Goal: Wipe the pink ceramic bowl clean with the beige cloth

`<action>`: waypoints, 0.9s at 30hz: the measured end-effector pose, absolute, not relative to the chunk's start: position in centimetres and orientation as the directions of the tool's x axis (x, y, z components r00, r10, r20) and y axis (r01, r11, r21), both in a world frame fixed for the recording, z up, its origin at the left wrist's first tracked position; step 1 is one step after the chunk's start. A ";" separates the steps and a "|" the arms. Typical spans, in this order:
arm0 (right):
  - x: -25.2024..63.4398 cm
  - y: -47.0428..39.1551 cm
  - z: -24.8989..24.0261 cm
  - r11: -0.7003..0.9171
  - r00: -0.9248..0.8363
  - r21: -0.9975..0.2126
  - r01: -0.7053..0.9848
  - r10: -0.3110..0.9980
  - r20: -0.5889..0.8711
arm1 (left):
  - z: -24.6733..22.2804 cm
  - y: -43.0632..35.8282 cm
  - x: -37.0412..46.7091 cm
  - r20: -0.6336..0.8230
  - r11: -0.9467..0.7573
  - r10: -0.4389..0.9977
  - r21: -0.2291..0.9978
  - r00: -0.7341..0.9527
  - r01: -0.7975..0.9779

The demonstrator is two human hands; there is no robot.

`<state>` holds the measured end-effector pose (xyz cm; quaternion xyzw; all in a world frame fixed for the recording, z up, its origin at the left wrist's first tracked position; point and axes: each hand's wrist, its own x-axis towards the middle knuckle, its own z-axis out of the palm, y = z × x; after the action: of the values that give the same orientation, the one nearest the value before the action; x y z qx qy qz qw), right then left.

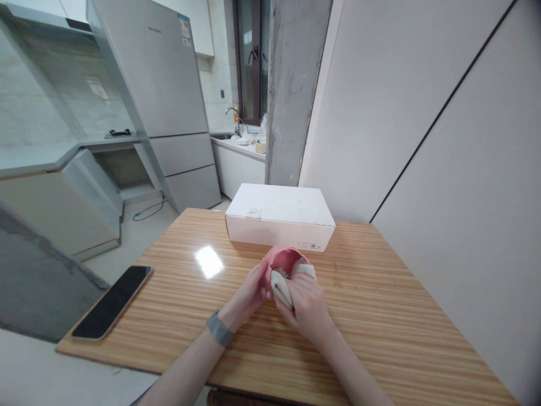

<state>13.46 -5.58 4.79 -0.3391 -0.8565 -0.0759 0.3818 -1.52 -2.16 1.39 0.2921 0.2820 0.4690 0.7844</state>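
A pink bowl-like vessel [282, 256] is tilted with its opening towards me, above the middle of the wooden table. My left hand [256, 287] is closed round its left side; a grey band circles that wrist. Bunched in my right hand [305, 301] is a beige cloth [281, 287], pressed into the vessel's mouth. The cloth and my right fingers hide much of the inside. Just beyond the vessel stands a closed white box [279, 211].
A phone [113, 303] lies dark at the wooden table's [380, 316] left edge. A white wall [422, 141] runs along the right. Behind are a concrete pillar [293, 90], a grey fridge [169, 101] and a sink counter [240, 160].
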 end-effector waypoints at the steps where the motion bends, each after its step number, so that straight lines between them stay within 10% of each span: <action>1: 13.4 -5.5 4.7 0.758 -0.476 -0.125 0.640 0.519 0.710 | 1.5 -2.2 -1.6 -0.168 0.394 0.899 0.715 0.404 -0.578; 27: 13.2 -5.3 4.1 0.693 -0.325 -0.221 0.687 0.564 0.759 | 2.1 -2.5 -1.1 -0.146 0.322 0.931 0.761 0.335 -0.564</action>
<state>13.18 -5.29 4.13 -0.3856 -0.8109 -0.0706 0.4345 -1.09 -2.55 2.09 0.3086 0.2976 0.4938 0.7565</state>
